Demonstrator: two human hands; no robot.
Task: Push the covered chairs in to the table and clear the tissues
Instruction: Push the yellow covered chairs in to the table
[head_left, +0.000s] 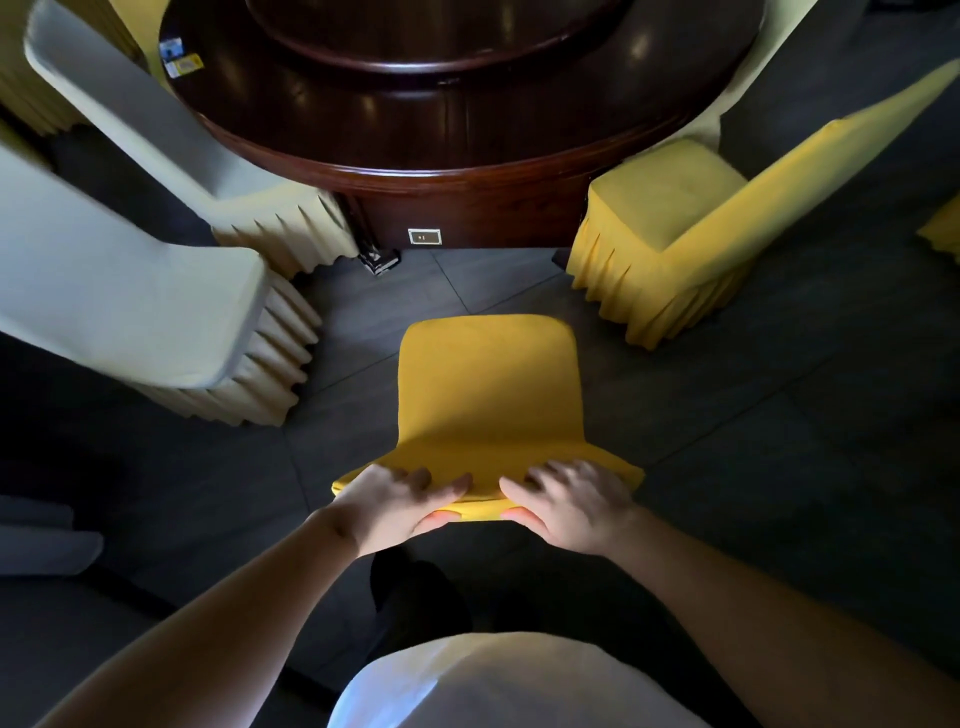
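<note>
A chair in a yellow cover stands right in front of me, its seat facing the round dark wooden table with a gap of floor between them. My left hand and my right hand both grip the top edge of its backrest, fingers over the front and thumbs behind. Two small tissue packets lie on the table's far left edge.
Two pale covered chairs stand at the left, the farther one close to the table. Another yellow covered chair stands at the right, angled toward the table. The floor is dark tile. A raised turntable sits on the table.
</note>
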